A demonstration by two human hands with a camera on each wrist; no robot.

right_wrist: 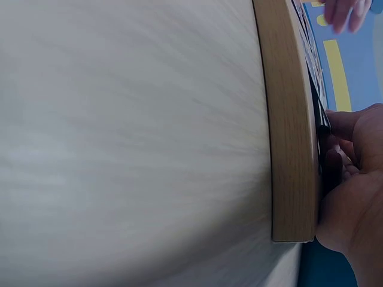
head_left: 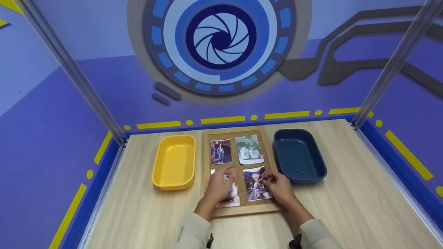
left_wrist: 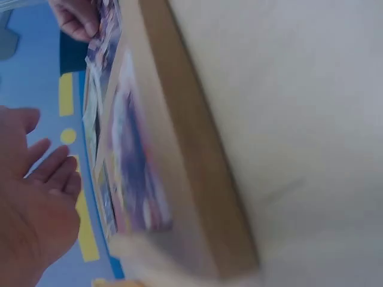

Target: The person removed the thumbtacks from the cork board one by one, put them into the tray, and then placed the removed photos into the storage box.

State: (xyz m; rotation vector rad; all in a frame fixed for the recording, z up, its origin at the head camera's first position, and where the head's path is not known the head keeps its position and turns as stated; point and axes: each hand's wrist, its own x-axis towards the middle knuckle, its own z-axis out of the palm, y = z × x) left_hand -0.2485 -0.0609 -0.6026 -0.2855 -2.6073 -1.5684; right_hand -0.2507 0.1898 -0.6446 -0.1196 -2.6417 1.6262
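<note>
A wood-framed cork board (head_left: 238, 209) lies on the table with a photo in each quarter. At its lower right, my right hand (head_left: 281, 188) pinches the right edge of a photo of a figure in a white hat (head_left: 256, 193); the right wrist view shows thumb and fingers at that edge, partly hidden. My left hand (head_left: 218, 185) is held over the lower-left photo of a white animal (head_left: 232, 200), covering part of it. In the left wrist view the left hand's fingers (left_wrist: 57, 170) are loosely bent with nothing between them.
Above are a photo of a standing person (head_left: 220, 152) and one of two white animals with leaves (head_left: 250, 150). A yellow tray (head_left: 157, 173) stands left of the board, a dark blue tray (head_left: 320, 166) right of it. Printed walls (head_left: 225, 107) enclose the table.
</note>
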